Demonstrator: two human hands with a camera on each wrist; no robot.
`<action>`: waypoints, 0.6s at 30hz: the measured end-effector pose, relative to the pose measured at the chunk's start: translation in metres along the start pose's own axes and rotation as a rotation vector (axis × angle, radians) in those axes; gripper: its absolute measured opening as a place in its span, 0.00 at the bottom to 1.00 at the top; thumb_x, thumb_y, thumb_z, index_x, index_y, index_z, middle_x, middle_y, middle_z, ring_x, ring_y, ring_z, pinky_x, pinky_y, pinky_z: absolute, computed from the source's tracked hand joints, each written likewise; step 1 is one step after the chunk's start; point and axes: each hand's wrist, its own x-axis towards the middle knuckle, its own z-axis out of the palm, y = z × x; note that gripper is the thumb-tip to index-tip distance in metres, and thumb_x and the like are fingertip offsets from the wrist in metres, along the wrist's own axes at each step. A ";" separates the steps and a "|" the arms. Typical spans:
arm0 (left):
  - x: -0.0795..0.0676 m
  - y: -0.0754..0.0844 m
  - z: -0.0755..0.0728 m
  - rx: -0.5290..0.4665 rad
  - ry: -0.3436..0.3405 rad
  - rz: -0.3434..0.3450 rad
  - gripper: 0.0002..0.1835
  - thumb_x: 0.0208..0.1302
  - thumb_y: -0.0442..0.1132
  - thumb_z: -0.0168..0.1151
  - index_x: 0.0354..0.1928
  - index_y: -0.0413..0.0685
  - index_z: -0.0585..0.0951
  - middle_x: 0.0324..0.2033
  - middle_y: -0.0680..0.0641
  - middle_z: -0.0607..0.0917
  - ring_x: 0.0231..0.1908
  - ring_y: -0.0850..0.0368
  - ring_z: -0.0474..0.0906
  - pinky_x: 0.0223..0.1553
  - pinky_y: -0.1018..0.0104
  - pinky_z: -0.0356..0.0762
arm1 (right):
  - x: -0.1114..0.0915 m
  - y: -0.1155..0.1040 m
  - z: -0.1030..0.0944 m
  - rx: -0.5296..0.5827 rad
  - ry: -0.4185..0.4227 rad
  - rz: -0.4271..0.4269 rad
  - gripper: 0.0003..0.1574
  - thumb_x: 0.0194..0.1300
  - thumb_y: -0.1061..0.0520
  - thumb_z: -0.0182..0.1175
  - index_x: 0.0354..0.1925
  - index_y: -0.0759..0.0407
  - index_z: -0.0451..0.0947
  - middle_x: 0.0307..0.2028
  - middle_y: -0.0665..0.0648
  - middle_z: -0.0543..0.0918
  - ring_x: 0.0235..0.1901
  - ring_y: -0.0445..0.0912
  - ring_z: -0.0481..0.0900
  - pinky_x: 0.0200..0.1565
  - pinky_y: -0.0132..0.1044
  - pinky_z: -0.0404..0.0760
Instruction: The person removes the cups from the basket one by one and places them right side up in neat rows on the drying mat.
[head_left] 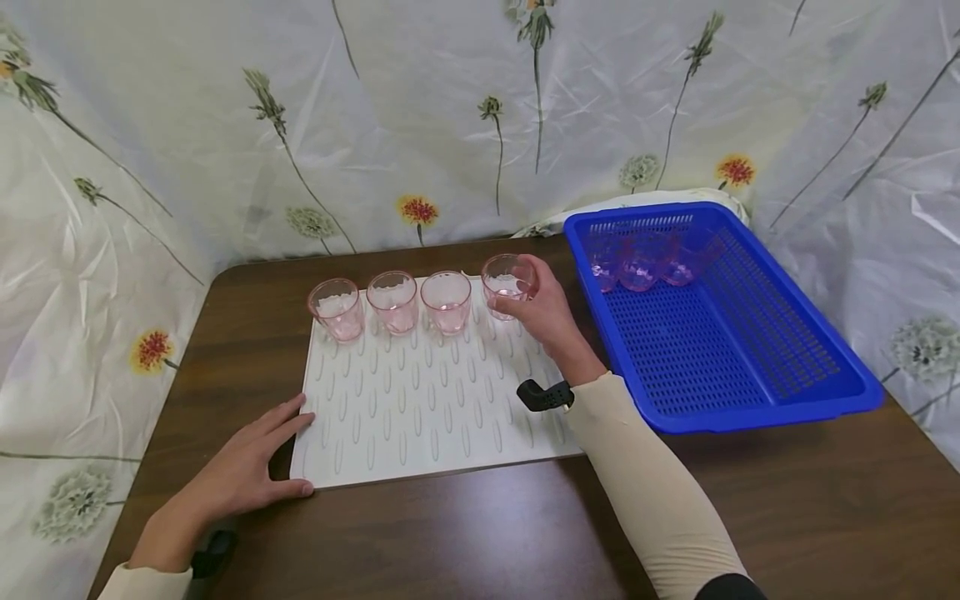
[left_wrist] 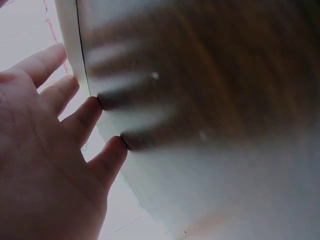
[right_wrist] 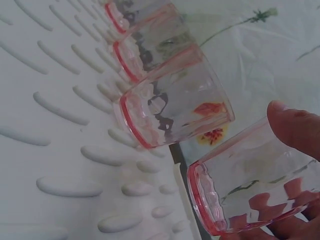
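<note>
My right hand [head_left: 551, 312] grips a clear pink drinking glass [head_left: 504, 287] by its side, over the far right part of a white ridged mat [head_left: 420, 421]. In the right wrist view, thumb and fingers wrap round this glass [right_wrist: 240, 187], its base close to the mat's edge. Three matching glasses stand upright in a row along the mat's far edge: a left one [head_left: 337, 317], a middle one [head_left: 393, 310] and a right one [head_left: 447, 310]. My left hand [head_left: 243, 462] rests with spread fingers at the mat's left edge, holding nothing.
A blue plastic basket [head_left: 738, 417] stands on the right of the brown wooden table [head_left: 465, 542], with several pink glasses [head_left: 639, 271] at its far left end. Flower-patterned sheeting [head_left: 420, 108] hangs behind the table and along both sides.
</note>
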 end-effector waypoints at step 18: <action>0.002 0.002 0.000 0.010 -0.007 0.001 0.51 0.46 0.67 0.73 0.70 0.48 0.71 0.74 0.38 0.63 0.70 0.33 0.63 0.62 0.32 0.67 | 0.005 0.014 0.007 -0.008 -0.046 0.029 0.54 0.58 0.57 0.71 0.74 0.50 0.53 0.74 0.59 0.63 0.74 0.57 0.61 0.70 0.54 0.69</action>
